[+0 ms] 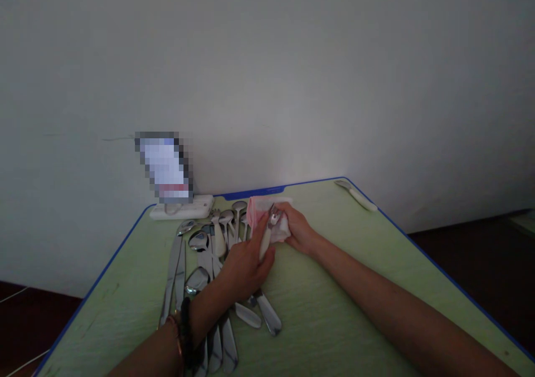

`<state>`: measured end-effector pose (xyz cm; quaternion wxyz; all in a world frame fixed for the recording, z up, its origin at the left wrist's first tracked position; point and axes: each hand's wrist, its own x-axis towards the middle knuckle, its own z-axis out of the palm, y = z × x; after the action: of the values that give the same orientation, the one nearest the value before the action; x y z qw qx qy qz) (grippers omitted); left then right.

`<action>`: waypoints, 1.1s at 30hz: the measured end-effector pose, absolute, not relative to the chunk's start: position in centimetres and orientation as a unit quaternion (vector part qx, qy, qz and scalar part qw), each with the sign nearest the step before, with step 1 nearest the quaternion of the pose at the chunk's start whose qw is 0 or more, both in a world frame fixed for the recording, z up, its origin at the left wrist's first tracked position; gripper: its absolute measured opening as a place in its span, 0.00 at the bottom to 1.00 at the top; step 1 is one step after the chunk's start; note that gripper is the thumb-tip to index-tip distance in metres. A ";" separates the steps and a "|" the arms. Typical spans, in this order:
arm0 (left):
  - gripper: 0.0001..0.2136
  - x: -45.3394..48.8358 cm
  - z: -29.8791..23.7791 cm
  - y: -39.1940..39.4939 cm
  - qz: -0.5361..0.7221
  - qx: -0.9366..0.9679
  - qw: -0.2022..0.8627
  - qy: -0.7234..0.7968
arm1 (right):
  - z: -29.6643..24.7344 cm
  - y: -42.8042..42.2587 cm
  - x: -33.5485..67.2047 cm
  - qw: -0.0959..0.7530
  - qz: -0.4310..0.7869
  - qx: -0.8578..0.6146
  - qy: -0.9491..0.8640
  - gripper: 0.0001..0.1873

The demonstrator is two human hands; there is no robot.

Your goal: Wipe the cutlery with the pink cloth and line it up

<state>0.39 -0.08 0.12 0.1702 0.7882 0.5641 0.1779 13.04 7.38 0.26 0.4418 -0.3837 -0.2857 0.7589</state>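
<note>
My left hand (pixel 251 262) is closed around the pale handle of a fork (pixel 265 243), whose metal head points up and away from me. Beside that head, my right hand (pixel 297 227) grips a pink and white cloth (pixel 259 209), with the cloth spread behind the tines. Under and to the left of my left forearm lies a loose pile of cutlery: several spoons (pixel 198 240), table knives (pixel 170 276) and another pale-handled fork (pixel 218 235). My left wrist and forearm cover part of the pile.
A pale-handled knife or similar utensil (pixel 359 197) lies alone at the far right of the green table (pixel 334 310). At the back left, a phone with a blurred screen (pixel 165 168) leans above a white power bank (pixel 181 207). A grey wall (pixel 292 87) stands behind the table's blue edge.
</note>
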 end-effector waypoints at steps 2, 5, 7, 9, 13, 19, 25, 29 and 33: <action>0.30 0.4 0.1 0.0 0.179 0.788 0.169 0.564 | 0.3 7.4 13.0 0.443 0.758 -0.382 -0.287 0.08; 0.30 0.4 0.0 0.0 0.177 0.789 0.169 0.564 | 0.1 7.4 13.0 0.443 0.761 -0.372 -0.294 0.08; 0.30 0.3 -0.1 0.0 0.175 0.790 0.167 0.564 | 0.0 7.4 13.0 0.441 0.762 -0.371 -0.296 0.08; 0.30 0.3 -0.1 -0.1 0.173 0.792 0.163 0.563 | 0.0 7.4 13.0 0.442 0.760 -0.376 -0.294 0.08; 0.30 0.4 -0.1 -0.1 0.175 0.792 0.159 0.562 | 0.0 7.5 13.1 0.438 0.760 -0.376 -0.298 0.08; 0.30 0.3 -0.1 0.0 0.183 0.792 0.167 0.557 | -0.5 7.6 13.0 0.447 0.749 -0.378 -0.310 0.09; 0.30 0.3 0.1 -0.1 0.189 0.787 0.182 0.559 | -1.3 7.5 13.1 0.477 0.637 -0.350 -0.495 0.16; 0.30 0.4 0.0 -0.2 0.181 0.799 0.158 0.551 | -1.2 7.4 13.2 0.498 0.515 -0.399 -0.573 0.17; 0.29 0.3 -0.1 -0.2 0.199 0.791 0.181 0.550 | -1.3 7.5 13.0 0.528 0.536 -0.404 -0.520 0.17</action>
<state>0.31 -0.16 -0.08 0.1811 0.7905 0.5501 0.1991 12.99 7.45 -1.32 0.5278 -0.4039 -0.5203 0.5362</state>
